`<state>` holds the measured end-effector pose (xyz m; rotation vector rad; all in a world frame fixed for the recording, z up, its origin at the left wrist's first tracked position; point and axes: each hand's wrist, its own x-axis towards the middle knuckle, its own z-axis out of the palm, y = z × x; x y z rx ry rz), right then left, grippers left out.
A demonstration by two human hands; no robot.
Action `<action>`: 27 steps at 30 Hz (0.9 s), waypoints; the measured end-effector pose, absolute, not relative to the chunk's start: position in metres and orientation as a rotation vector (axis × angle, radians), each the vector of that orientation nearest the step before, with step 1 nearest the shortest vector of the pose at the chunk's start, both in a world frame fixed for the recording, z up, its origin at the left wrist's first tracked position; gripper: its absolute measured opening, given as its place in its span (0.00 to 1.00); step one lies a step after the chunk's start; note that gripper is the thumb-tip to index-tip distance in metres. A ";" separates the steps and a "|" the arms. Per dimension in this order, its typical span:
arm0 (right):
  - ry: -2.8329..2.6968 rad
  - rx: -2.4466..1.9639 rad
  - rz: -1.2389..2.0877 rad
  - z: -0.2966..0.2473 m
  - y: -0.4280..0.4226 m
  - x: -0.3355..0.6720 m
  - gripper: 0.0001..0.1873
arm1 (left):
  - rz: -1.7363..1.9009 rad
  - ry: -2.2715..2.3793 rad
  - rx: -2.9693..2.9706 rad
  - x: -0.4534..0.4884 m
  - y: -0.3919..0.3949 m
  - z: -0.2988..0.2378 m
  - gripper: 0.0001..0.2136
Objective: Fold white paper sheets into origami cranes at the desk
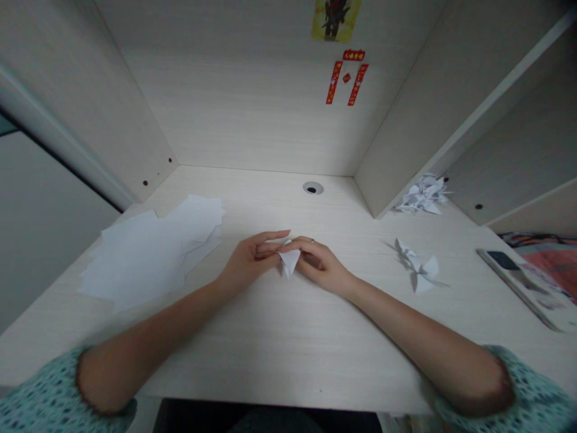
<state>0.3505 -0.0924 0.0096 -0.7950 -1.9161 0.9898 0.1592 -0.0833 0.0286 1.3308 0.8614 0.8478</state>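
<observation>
My left hand (249, 258) and my right hand (321, 264) meet at the middle of a pale wooden desk (279, 355). Between them they pinch a small folded piece of white paper (289, 261), its point hanging down toward the desk. The left fingers close on its left edge, with the index finger stretched out above. The right fingers grip its top right corner; a ring shows on one finger. Both forearms rest on the desk.
A loose stack of white paper sheets (148, 249) lies at the left. A folded paper crane (419, 267) sits at the right, and a heap of more cranes (424, 193) lies further back. A phone (525, 282) lies at the right edge. A cable hole (312, 188) is near the back wall.
</observation>
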 end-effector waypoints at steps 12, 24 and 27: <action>-1.546 -0.885 1.110 0.003 -0.090 0.347 0.09 | 0.880 0.860 1.358 0.155 -0.076 0.022 0.22; -1.351 -1.009 1.239 0.003 -0.090 0.345 0.08 | 0.935 0.997 1.446 0.159 -0.083 0.021 0.17; -1.363 -0.977 1.258 0.005 -0.090 0.343 0.08 | 0.937 1.056 1.426 0.159 -0.082 0.023 0.16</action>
